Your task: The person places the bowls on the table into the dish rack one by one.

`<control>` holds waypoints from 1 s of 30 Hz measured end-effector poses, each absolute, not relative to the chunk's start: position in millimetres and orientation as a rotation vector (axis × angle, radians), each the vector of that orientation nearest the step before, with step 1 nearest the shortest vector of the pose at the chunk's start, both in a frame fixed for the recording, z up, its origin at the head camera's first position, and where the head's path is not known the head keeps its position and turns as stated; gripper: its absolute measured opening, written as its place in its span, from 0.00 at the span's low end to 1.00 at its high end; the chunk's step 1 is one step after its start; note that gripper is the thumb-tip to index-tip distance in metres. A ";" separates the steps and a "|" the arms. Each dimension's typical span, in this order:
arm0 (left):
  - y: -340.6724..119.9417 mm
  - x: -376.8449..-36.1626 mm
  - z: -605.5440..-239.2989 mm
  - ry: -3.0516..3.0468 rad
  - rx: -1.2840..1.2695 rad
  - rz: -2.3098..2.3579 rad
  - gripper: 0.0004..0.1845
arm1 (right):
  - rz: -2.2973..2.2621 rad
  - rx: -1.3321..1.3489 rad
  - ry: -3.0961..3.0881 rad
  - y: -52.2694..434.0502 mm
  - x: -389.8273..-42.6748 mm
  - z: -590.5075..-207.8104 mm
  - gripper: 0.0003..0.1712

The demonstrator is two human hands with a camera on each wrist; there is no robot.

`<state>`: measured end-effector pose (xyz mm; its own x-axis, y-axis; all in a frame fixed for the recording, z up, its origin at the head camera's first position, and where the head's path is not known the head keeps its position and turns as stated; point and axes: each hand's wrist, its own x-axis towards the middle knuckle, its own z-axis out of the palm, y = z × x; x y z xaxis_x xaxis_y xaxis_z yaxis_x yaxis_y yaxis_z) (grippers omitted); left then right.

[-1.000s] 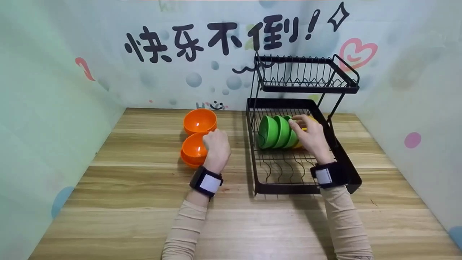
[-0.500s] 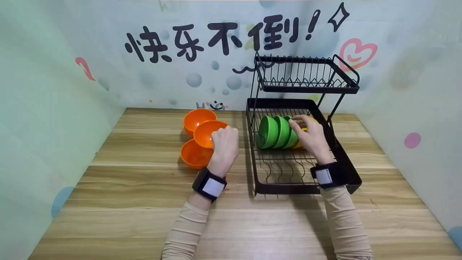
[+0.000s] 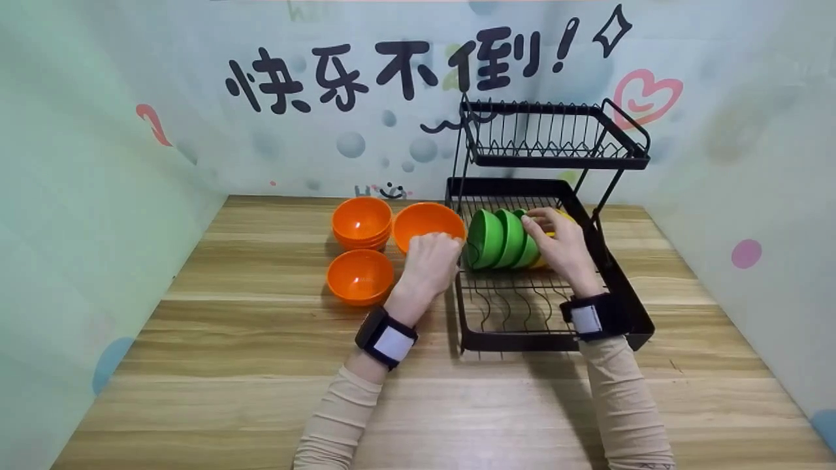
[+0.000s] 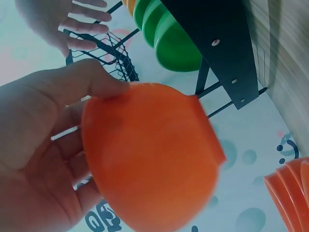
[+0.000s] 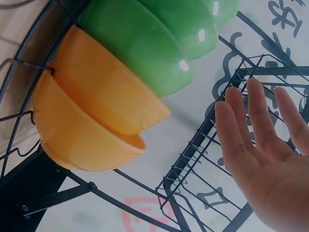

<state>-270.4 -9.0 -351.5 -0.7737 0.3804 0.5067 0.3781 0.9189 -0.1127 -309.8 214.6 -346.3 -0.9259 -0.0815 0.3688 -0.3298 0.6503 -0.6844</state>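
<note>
My left hand [image 3: 431, 264] grips an orange bowl [image 4: 149, 159] by its rim, thumb on one side and fingers on the other. In the head view this bowl is held up just left of the black dish rack [image 3: 529, 341]. On the rack's lower tier, green bowls [image 3: 484, 238] stand on edge in a row, with yellow bowls [image 5: 89, 128] at the right end. My right hand [image 3: 558, 245] hovers beside that row, its fingers extended and holding nothing. In the head view it partly hides the yellow bowls.
A stack of orange bowls [image 3: 361, 222] stands on the wooden table [image 3: 248, 365] near the back wall. Another orange bowl [image 3: 360, 277] sits in front of it. The rack's upper tier [image 3: 555, 160] overhangs the back of the lower one.
My left hand has lifted the orange bowl from the front bowl and carried it right, toward the rack. The right hand has stayed in place.
</note>
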 end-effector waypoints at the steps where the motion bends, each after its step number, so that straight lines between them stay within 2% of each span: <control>1: -8.3 -270.4 -351.7 -2.521 -0.564 0.009 0.03 | 1.158 0.330 -2.566 214.5 -309.8 -346.3 0.26; 9: -2.5 -271.0 -355.2 -2.390 -0.740 0.047 0.06 | 1.249 0.322 -2.617 211.8 -307.3 -346.0 0.31; 16: 2.5 -273.2 -360.3 -2.227 -0.848 0.049 0.01 | 1.533 0.340 -2.620 208.5 -305.8 -343.2 0.36; 23: 7.4 -274.6 -364.8 -2.142 -0.920 0.048 0.02 | 1.738 0.366 -2.578 207.8 -304.9 -340.4 0.35; 30: 11.9 -273.8 -367.7 -2.047 -0.973 0.007 0.05 | 1.741 0.371 -2.620 209.2 -305.9 -339.4 0.36</control>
